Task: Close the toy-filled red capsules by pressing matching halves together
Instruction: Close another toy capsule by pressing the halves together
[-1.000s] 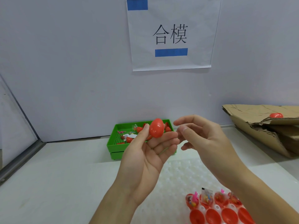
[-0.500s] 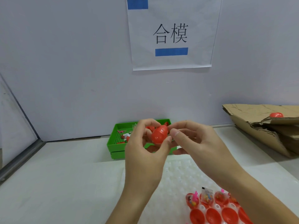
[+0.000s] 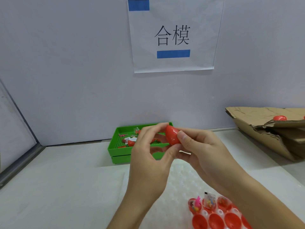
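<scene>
Both hands met at frame centre, left hand (image 3: 148,156) and right hand (image 3: 200,152) each pinching the red capsule (image 3: 172,136) from opposite sides, evidently to press its halves shut, while filled open halves (image 3: 209,203) waited at lower right.

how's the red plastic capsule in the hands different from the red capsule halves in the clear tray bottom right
The red egg-shaped plastic capsule is closed, a whole egg; the red capsule halves sit open. The capsule is held in the air, pinched by the left hand and right hand; the halves rest in the clear bubble tray. Both are glossy red plastic.
</scene>
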### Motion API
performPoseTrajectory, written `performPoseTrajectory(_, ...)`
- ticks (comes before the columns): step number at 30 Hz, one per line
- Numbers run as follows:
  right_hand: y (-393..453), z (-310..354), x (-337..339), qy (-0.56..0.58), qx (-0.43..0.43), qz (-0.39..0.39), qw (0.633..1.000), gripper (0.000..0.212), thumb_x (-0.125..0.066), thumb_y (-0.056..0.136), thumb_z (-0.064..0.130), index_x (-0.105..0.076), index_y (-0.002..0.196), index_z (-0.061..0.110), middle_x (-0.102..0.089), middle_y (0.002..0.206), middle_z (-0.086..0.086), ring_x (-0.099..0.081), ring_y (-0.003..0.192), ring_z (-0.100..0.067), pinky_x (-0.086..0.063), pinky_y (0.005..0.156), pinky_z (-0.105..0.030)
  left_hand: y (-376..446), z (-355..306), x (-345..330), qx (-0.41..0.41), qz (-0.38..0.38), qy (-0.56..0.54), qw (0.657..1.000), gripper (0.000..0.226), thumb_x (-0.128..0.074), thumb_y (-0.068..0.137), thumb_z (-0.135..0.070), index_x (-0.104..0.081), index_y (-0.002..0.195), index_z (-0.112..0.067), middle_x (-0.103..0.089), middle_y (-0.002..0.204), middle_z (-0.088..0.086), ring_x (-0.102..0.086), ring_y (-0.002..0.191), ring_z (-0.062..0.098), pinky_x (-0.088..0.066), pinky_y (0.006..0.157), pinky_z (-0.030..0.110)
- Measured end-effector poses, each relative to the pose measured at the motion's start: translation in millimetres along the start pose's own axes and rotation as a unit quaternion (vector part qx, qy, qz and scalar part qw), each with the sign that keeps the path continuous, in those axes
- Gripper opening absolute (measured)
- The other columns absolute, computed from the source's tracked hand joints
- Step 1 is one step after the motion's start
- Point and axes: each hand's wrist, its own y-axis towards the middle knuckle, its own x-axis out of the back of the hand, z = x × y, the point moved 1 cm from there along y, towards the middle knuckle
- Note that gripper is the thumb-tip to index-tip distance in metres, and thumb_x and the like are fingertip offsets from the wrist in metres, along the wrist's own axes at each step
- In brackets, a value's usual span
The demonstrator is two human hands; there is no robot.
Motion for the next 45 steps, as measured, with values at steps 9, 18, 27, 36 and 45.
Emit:
performPoseTrajectory(9,3,0,9,-0.075,-0.026,-0.103,0.991,0.025,-0.052,0.100,0.022,-0.071,0.115,0.015,-0.077,0.096,-0.009,-0.073,0.086,-0.023,-0.054,0.073,-0.032,3,3,4,0.074,-0.044,-0.120,0.989,0.021,-0.071,0.084,-0.026,-0.071,0.104,-0.020,-0.076,0.095,-0.008,-0.072,0.092,0.010,-0.055,0.079,0.017)
performPoseTrajectory(18,2,-2,10,-0.097,-0.035,-0.116,0.988,0.019,-0.058,0.099,0.014,-0.074,0.108,0.017,-0.075,0.090,-0.008,-0.074,0.082,-0.021,-0.054,0.065,-0.021,3,13,7,0.084,-0.036,-0.086,0.992,0.040,-0.078,0.079,0.001,-0.067,0.107,-0.026,-0.074,0.097,-0.009,-0.071,0.091,0.008,-0.055,0.073,0.016)
performPoseTrajectory(27,-2,2,4,-0.176,-0.026,-0.095,0.979,0.016,-0.069,0.088,0.029,-0.075,0.103,0.027,-0.078,0.095,0.002,-0.075,0.087,-0.015,-0.055,0.069,-0.026,1,10,7,0.032,-0.019,-0.008,0.999,0.045,-0.080,0.078,0.000,-0.066,0.106,-0.032,-0.068,0.098,-0.013,-0.068,0.096,0.010,-0.056,0.073,0.019)
performPoseTrajectory(36,-6,-4,-14,-0.254,0.052,-0.113,0.959,0.015,-0.075,0.087,0.020,-0.075,0.100,0.028,-0.078,0.086,0.007,-0.075,0.083,-0.011,-0.061,0.080,-0.027,0,9,3,-0.074,0.011,0.163,0.984,0.050,-0.081,0.079,-0.010,-0.064,0.122,-0.030,-0.057,0.102,-0.012,-0.059,0.097,0.004,-0.054,0.074,0.022)
performPoseTrajectory(45,18,-8,43,0.129,-0.065,-0.220,0.965,0.016,-0.062,0.097,0.016,-0.068,0.107,0.004,-0.073,0.091,-0.012,-0.074,0.078,-0.021,-0.057,0.061,-0.022,2,8,13,-0.037,-0.003,0.126,0.991,0.056,-0.070,0.074,-0.060,-0.046,0.124,-0.055,-0.051,0.108,-0.029,-0.055,0.105,-0.001,-0.055,0.079,0.028)
